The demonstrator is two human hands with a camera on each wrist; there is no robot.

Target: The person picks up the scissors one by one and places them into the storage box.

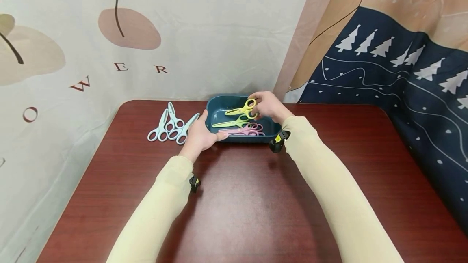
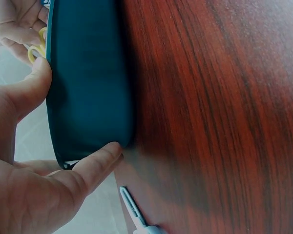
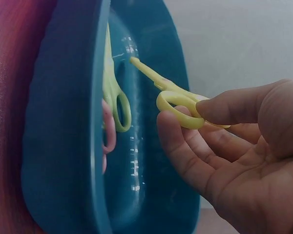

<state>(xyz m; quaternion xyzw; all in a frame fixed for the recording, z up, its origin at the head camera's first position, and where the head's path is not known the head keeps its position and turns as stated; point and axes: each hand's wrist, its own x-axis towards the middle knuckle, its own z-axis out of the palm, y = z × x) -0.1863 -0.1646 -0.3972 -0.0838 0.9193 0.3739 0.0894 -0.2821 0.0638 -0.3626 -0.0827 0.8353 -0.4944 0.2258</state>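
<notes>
Now, yellow scissors (image 1: 243,110): held over the far side of the teal bin (image 1: 243,138), blades pointed leftward; whether the bin's floor is touched cannot be told.
Right hand (image 1: 267,105): the handle loops are pinched between thumb and fingers, so the scissors are not yet released.
Left hand (image 1: 202,134): the bin's near left corner is grasped, with the thumb laid at the near rim and the fingers set along the end wall; the bin seems to be steadied this way.
Inside the bin: green scissors (image 1: 229,124) are laid across the middle, and pink scissors (image 1: 237,131) are lodged by the near wall; more than one pink pair seems to be stacked there, but the count is hidden by overlap.
Progress: green and pink are contained, yellow is in hand, and the light-blue scissors (image 1: 162,123) are left outside; the handling is judged to be partway through, though whether pairs are being put in or lifted out cannot be settled.
Left of the bin: three light-blue pairs are grouped on the wooden tabletop (image 1: 237,206), the rightmost lying just beside the left hand.
In the way: the bin is backed closely by the pale wall cloth (image 1: 219,52), and part of its right end is covered by the right hand.
Farther right: a navy cloth (image 1: 365,72) printed with white trees is hung beyond the tabletop.
</notes>
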